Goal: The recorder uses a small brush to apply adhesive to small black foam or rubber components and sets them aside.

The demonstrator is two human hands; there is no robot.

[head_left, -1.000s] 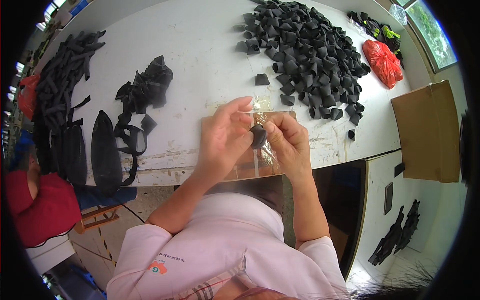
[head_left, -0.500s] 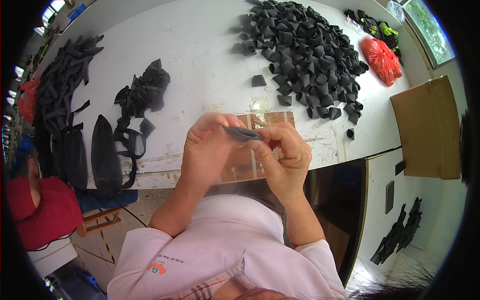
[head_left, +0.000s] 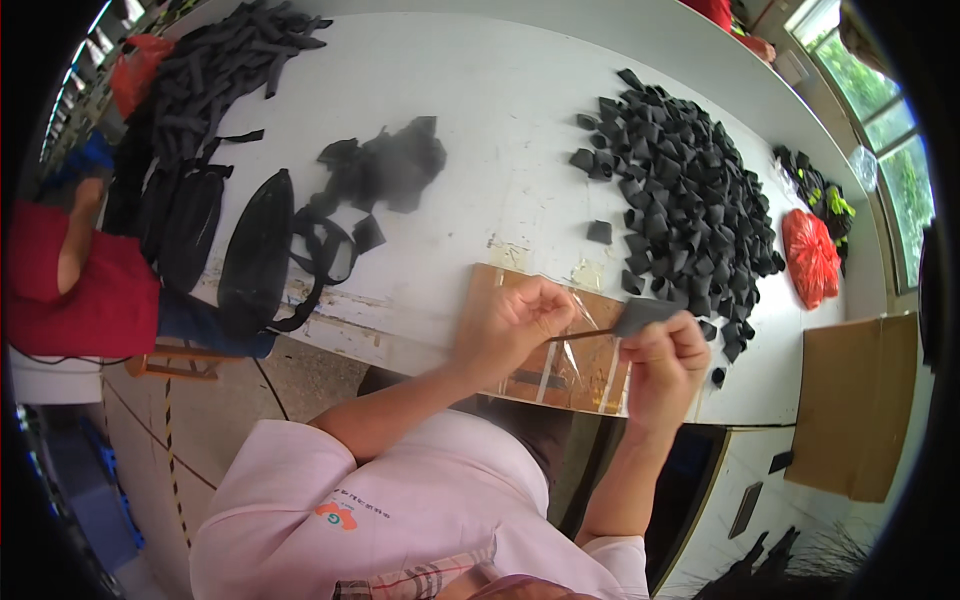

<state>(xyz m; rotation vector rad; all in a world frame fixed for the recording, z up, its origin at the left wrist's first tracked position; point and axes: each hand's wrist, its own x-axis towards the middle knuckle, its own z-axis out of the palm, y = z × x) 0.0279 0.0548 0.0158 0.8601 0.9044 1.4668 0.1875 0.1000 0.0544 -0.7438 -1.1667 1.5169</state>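
Note:
My right hand (head_left: pixel 668 365) pinches a small flat piece of black fabric (head_left: pixel 650 313) between thumb and fingers, over the right part of a brown cardboard sheet (head_left: pixel 490 285). To its left, my left hand (head_left: pixel 522 322) has its fingertips pressed together. A thin dark strip (head_left: pixel 590 334) runs from those fingertips toward the right hand; whether it is held is not clear. Clear tape covers parts of the cardboard, and a narrow dark strip (head_left: pixel 538 379) lies near its front edge. A large heap of small black fabric loops (head_left: pixel 690 190) spreads beyond my right hand.
Left on the white table (head_left: pixel 500 130) lie a dark fabric pile (head_left: pixel 390 165), black pouches with straps (head_left: pixel 255 250) and a heap of dark strips (head_left: pixel 220 70). At right are a red plastic bag (head_left: pixel 810 258) and a cardboard box (head_left: pixel 855 405). A person in red (head_left: pixel 85 280) sits at left.
Both hands have moved right and apart; earlier they held the black piece together. It now shows flat in the right hand. The view has swung, shifting the table's things.

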